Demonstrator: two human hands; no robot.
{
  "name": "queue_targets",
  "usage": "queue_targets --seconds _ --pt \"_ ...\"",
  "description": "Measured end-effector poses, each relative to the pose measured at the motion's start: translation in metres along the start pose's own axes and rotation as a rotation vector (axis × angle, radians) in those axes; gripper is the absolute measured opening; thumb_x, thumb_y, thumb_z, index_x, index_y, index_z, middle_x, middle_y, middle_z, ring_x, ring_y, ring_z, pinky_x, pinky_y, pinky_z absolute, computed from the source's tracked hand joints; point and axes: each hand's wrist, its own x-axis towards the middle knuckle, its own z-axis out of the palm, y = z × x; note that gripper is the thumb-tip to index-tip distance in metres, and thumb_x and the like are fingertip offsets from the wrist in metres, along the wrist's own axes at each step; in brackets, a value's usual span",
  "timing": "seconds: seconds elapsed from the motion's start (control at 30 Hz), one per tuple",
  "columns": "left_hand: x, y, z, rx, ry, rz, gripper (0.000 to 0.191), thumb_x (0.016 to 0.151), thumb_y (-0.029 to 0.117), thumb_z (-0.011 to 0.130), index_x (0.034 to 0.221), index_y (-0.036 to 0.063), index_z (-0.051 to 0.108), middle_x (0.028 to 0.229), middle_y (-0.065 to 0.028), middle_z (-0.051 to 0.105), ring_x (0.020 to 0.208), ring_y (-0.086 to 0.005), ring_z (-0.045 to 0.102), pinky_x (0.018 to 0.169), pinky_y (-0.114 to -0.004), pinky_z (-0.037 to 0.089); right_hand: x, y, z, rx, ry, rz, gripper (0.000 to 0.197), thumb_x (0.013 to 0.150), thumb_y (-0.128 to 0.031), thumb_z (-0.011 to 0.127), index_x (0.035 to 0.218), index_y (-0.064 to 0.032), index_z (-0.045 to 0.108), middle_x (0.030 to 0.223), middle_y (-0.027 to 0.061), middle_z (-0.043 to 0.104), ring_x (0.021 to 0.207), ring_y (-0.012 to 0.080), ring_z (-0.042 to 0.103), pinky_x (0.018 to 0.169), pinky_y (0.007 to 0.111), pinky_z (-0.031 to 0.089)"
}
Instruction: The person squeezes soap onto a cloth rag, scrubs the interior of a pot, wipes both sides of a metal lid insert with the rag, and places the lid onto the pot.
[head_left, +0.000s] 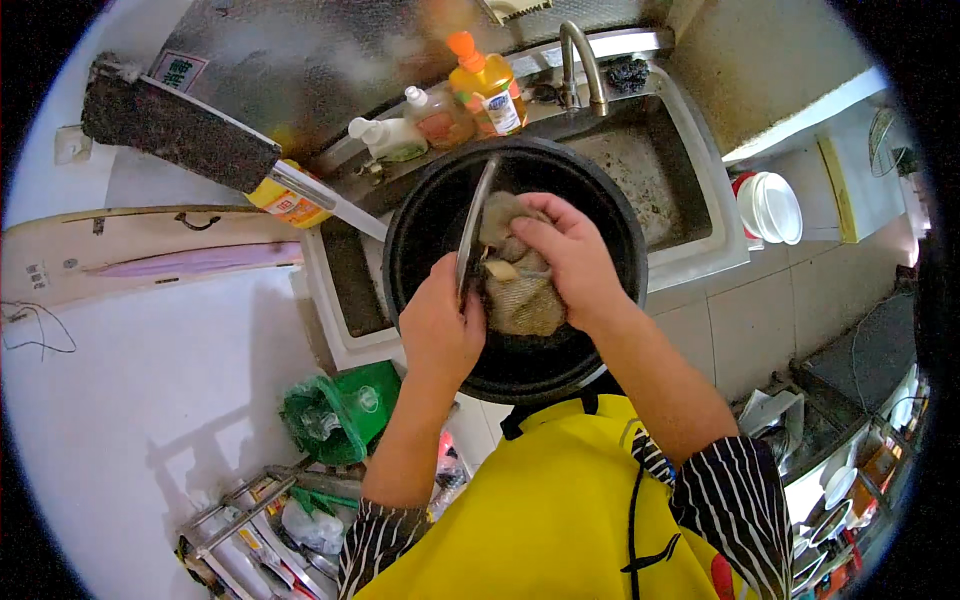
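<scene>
My left hand grips the near end of a thin, rounded metal object, seen edge-on, perhaps a lid or plate. To its right, my right hand holds a brownish-grey cloth, bunched up, with a small pale tag or patch on it. The cloth is close against the metal object; whether they touch is hard to tell. Both hands are over a large round black basin or pot, set across the sink. My left fingertips are partly hidden behind the metal rim.
Behind the basin stand an orange pump bottle, a smaller pump bottle and a white bottle. A faucet rises over the steel sink. A cleaver-like dark blade juts in at left. A green bin is at lower left.
</scene>
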Motion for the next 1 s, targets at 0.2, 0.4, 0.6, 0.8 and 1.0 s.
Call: queue_targets --seconds 0.2,0.4,0.6,0.8,1.0 --pt "0.003 0.003 -0.001 -0.013 -0.022 -0.053 0.034 0.083 0.006 0.060 0.117 0.0057 0.055 0.089 -0.0177 0.064 0.083 -0.0381 0.063 0.070 -0.044 0.050 0.002 -0.005 -0.004 0.157 -0.040 0.088 0.022 0.092 -0.011 0.060 0.113 -0.0037 0.060 0.096 0.0032 0.066 0.082 0.0120 0.063 0.075 0.028 0.052" --pt "0.003 -0.001 0.000 -0.031 -0.005 -0.047 0.035 0.083 0.007 0.061 0.117 0.0060 0.055 0.090 -0.0174 0.064 0.082 -0.0385 0.062 0.071 -0.044 0.050 0.000 -0.004 0.002 0.048 -0.054 0.097 0.023 0.090 -0.016 0.067 0.109 -0.0048 0.061 0.095 0.0025 0.066 0.082 0.0106 0.062 0.075 0.027 0.052" --pt "0.002 -0.001 0.002 -0.043 -0.002 -0.032 0.037 0.081 0.006 0.061 0.117 0.0061 0.055 0.090 -0.0165 0.064 0.083 -0.0378 0.062 0.071 -0.044 0.050 0.004 0.003 0.006 0.053 -0.002 0.010 0.026 0.086 -0.018 0.073 0.105 -0.0044 0.060 0.093 0.0021 0.066 0.082 0.0104 0.062 0.075 0.027 0.051" --pt "0.004 0.002 0.000 -0.019 -0.033 -0.004 0.041 0.079 0.005 0.063 0.119 0.0065 0.055 0.094 -0.0153 0.063 0.084 -0.0369 0.062 0.071 -0.044 0.050 -0.001 0.002 0.006 -0.139 -0.005 -0.025 0.028 0.086 -0.016 0.073 0.107 -0.0016 0.062 0.093 0.0044 0.067 0.081 0.0114 0.063 0.073 0.027 0.052" --pt "0.003 0.000 0.001 0.013 -0.004 0.024 0.042 0.079 0.004 0.062 0.120 0.0067 0.054 0.095 -0.0150 0.063 0.086 -0.0368 0.061 0.072 -0.044 0.050 0.000 -0.010 0.010 0.090 -0.138 0.148 0.024 0.088 -0.012 0.067 0.108 0.0002 0.062 0.092 0.0051 0.068 0.079 0.0108 0.064 0.070 0.026 0.053"
